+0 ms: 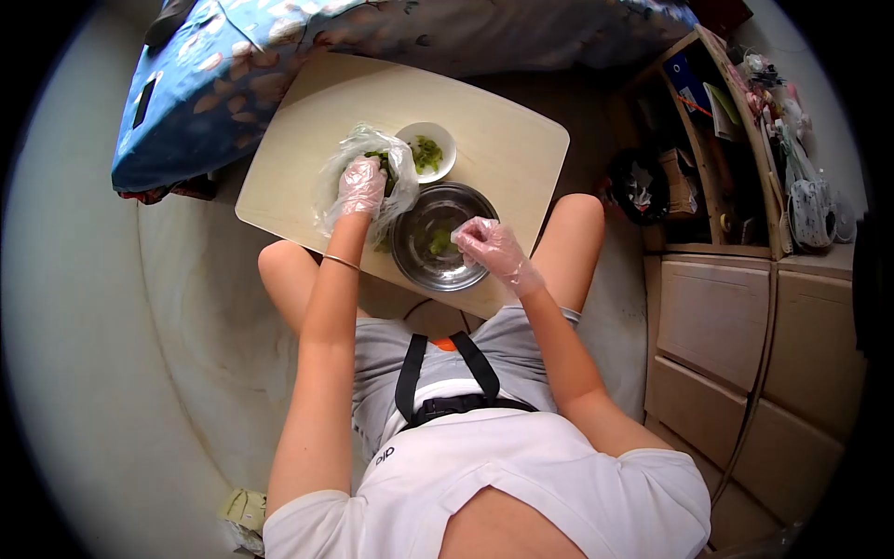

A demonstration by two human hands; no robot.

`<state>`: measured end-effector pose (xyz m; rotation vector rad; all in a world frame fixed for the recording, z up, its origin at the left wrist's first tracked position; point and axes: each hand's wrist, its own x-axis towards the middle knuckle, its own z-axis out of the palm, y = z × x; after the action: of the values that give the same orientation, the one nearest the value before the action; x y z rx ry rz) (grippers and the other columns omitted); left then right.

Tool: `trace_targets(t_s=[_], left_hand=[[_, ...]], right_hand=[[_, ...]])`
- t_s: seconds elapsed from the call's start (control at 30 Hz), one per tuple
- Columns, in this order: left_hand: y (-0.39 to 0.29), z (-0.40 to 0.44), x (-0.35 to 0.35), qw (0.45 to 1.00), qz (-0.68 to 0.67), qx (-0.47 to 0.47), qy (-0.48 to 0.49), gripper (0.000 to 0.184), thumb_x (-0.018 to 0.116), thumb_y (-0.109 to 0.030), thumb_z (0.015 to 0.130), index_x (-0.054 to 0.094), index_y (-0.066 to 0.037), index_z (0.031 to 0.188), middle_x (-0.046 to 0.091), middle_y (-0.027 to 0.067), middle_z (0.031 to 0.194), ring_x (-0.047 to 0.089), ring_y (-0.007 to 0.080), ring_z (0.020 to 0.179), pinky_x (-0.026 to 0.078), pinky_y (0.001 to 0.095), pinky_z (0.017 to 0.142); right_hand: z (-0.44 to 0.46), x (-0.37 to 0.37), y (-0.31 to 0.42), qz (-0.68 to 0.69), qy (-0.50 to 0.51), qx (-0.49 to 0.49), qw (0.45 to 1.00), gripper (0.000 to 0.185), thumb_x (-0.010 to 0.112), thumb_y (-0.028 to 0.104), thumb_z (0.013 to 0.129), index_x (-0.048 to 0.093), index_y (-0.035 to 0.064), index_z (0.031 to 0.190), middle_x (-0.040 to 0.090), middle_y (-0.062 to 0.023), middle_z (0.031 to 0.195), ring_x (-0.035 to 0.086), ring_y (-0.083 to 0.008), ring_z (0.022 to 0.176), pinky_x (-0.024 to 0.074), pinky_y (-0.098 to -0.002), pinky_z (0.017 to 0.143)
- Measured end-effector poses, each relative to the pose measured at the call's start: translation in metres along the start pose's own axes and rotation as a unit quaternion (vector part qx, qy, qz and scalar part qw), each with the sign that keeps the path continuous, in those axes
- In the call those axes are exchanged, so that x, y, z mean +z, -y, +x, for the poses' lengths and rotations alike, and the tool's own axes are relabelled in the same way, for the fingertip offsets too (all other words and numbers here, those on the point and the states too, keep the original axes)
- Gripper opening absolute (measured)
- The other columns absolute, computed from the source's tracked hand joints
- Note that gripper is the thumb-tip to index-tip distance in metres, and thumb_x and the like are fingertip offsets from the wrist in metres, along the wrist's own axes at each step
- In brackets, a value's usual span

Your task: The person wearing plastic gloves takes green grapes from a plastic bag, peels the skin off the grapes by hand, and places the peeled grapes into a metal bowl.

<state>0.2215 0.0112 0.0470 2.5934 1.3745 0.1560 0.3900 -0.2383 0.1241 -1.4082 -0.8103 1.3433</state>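
Note:
On a pale table point(507, 126) lies an open clear plastic bag point(402, 182) with green pieces of vegetable in it. My left hand point(361, 184), in a clear plastic glove, reaches into the bag's opening, its fingertips against the greens and partly hidden. A metal bowl point(402, 250) holds some green pieces point(440, 243). Over this bowl's right side is my gloved right hand point(487, 244), fingers pinched together; what they hold, if anything, is too small to name. Behind the metal bowl, a white bowl point(447, 138) contains more green pieces point(426, 155).
A bed with a blue flowered cover point(177, 121) stands beyond the table. At the right are a wooden shelf point(717, 158) with folders and a box, a black bag point(639, 186), and drawers point(712, 321). My knees flank the table's near edge.

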Motion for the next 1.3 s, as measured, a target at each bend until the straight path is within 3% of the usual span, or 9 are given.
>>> trace_targets(t_s=[0.47, 0.57, 0.67, 0.73, 0.77, 0.83, 0.93, 1.17, 1.3], left_hand=[[-0.007, -0.004, -0.010, 0.999, 0.020, 0.008, -0.036, 0.027, 0.066, -0.029, 0.082, 0.067, -0.002, 0.086, 0.066, 0.0202, 0.088, 0.066, 0.0360, 0.085, 0.053, 0.0455, 0.074], [-0.011, -0.030, -0.042, 0.990, -0.013, 0.035, -0.135, 0.023, 0.066, -0.024, 0.082, 0.065, -0.002, 0.083, 0.066, 0.0201, 0.086, 0.064, 0.0368, 0.079, 0.051, 0.0453, 0.070], [-0.044, -0.073, -0.118, 0.976, -0.114, 0.090, -0.165, 0.020, 0.064, -0.021, 0.086, 0.065, -0.001, 0.088, 0.064, 0.0143, 0.077, 0.062, 0.0275, 0.069, 0.050, 0.0391, 0.064], [-0.065, -0.100, -0.145, 0.912, -0.401, -0.029, 0.083, 0.017, 0.060, -0.018, 0.092, 0.065, -0.002, 0.096, 0.056, 0.0018, 0.071, 0.054, 0.0117, 0.066, 0.047, 0.0306, 0.058], [-0.076, -0.110, -0.158, 0.913, -0.399, -0.031, 0.083, 0.017, 0.060, -0.018, 0.092, 0.065, -0.002, 0.096, 0.056, 0.0018, 0.071, 0.054, 0.0117, 0.066, 0.047, 0.0306, 0.058], [-0.092, -0.125, -0.175, 0.816, -0.522, -0.084, 0.233, 0.019, 0.058, -0.018, 0.095, 0.066, -0.002, 0.098, 0.049, -0.0057, 0.074, 0.046, 0.0033, 0.068, 0.043, 0.0225, 0.056], [-0.101, -0.140, -0.176, 0.761, -0.593, -0.089, 0.249, 0.018, 0.058, -0.017, 0.095, 0.066, -0.002, 0.099, 0.051, -0.0069, 0.077, 0.046, 0.0036, 0.066, 0.043, 0.0207, 0.055], [-0.099, -0.145, -0.159, 0.778, -0.572, -0.019, 0.261, 0.025, 0.059, -0.017, 0.095, 0.064, -0.003, 0.114, 0.059, -0.0033, 0.087, 0.054, 0.0047, 0.072, 0.049, 0.0197, 0.058], [-0.108, -0.157, -0.160, 0.759, -0.625, -0.047, 0.176, 0.026, 0.061, -0.016, 0.094, 0.065, -0.001, 0.114, 0.062, 0.0013, 0.093, 0.057, 0.0064, 0.076, 0.050, 0.0201, 0.059]], right_hand=[[-0.006, 0.019, -0.005, -0.148, 0.040, -0.058, 0.986, 0.018, 0.064, 0.017, 0.088, 0.064, -0.0011, 0.091, 0.062, -0.0084, 0.075, 0.055, -0.0129, 0.066, 0.0465, -0.0311, 0.063], [-0.010, 0.019, 0.010, -0.142, 0.042, -0.023, 0.989, 0.015, 0.064, 0.013, 0.089, 0.065, -0.0002, 0.096, 0.061, -0.0079, 0.076, 0.056, -0.0119, 0.068, 0.0468, -0.0292, 0.063], [-0.007, 0.024, 0.013, 0.035, -0.032, -0.086, 0.995, 0.030, 0.064, 0.002, 0.088, 0.063, 0.0068, 0.118, 0.059, -0.0068, 0.086, 0.056, -0.0112, 0.070, 0.0483, -0.0255, 0.067], [-0.016, 0.028, 0.047, -0.063, -0.040, -0.147, 0.986, 0.033, 0.064, 0.002, 0.088, 0.063, 0.0077, 0.120, 0.058, -0.0067, 0.090, 0.056, -0.0122, 0.072, 0.0488, -0.0258, 0.069], [-0.018, 0.031, 0.059, -0.161, -0.049, -0.210, 0.963, 0.036, 0.065, 0.001, 0.087, 0.062, 0.0086, 0.123, 0.057, -0.0067, 0.095, 0.057, -0.0132, 0.073, 0.0494, -0.0261, 0.070], [-0.013, 0.038, 0.061, -0.146, -0.044, -0.287, 0.946, 0.041, 0.065, -0.004, 0.085, 0.062, 0.0094, 0.124, 0.058, -0.0079, 0.099, 0.059, -0.0183, 0.076, 0.0507, -0.0275, 0.072], [-0.014, 0.038, 0.070, -0.242, 0.003, -0.430, 0.870, 0.042, 0.067, -0.006, 0.080, 0.063, 0.0074, 0.120, 0.062, -0.0105, 0.096, 0.064, -0.0263, 0.083, 0.0533, -0.0328, 0.071], [-0.021, 0.037, 0.065, -0.236, -0.018, -0.440, 0.866, 0.037, 0.067, -0.006, 0.081, 0.063, 0.0058, 0.116, 0.062, -0.0116, 0.097, 0.065, -0.0265, 0.087, 0.0545, -0.0334, 0.072], [-0.024, 0.040, 0.057, -0.067, -0.032, -0.340, 0.938, 0.032, 0.065, -0.008, 0.082, 0.062, 0.0037, 0.111, 0.061, -0.0121, 0.100, 0.065, -0.0250, 0.088, 0.0551, -0.0318, 0.075]])
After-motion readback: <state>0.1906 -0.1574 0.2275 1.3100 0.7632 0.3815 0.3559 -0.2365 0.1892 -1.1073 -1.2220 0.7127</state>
